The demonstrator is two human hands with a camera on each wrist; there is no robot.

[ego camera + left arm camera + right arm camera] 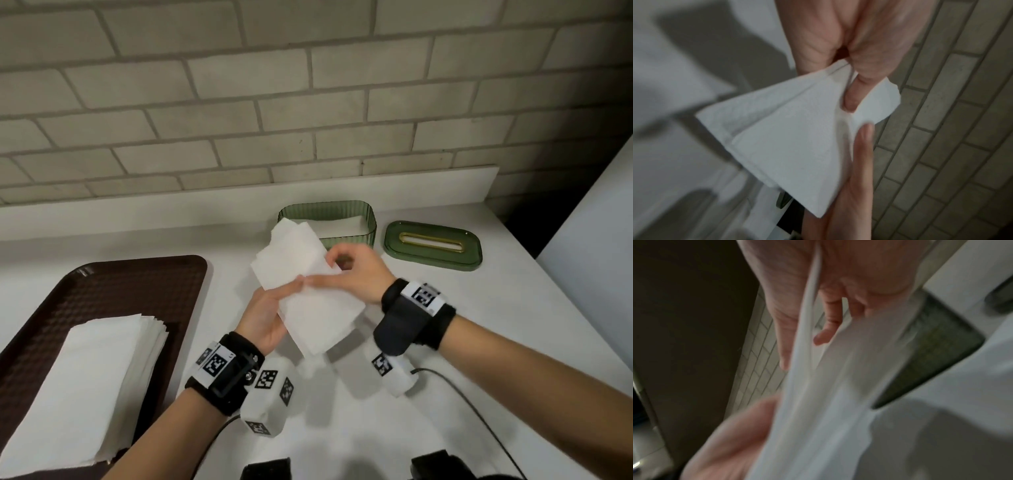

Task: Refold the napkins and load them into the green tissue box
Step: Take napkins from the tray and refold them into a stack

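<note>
Holding a bundle of white napkins (308, 281) above the white table (342, 428), both hands work at its middle. The left hand (265, 317) lies under the bundle with palm up and fingers straight along the paper, carrying it rather than clasping it; the left wrist view shows one of its fingers (861, 154) flat against the folded layers. The right hand (352, 274) comes from the other side, thumb and curled fingers pinching the edge of the napkins, and in the left wrist view a fingertip (854, 95) is tucked between the layers. The right wrist view is blurred, but paper passes between that hand's thumb and fingers.

Just behind the bundle stands the green tissue box (368, 228), ribbed, translucent and open at the top, with white paper lying inside it. Its green lid (433, 245) lies flat on the table just beside the box on the right, with a gold-rimmed slot in the middle. On the left, a dark brown tray (113, 284) carries a neat stack of folded napkins (85, 387).

No brand name or readable writing shows anywhere. The only markings are black-and-white square tags (216, 364) on the wrist bands and on the white camera housings below the wrists. A tiled wall (274, 102) rises behind the table.
</note>
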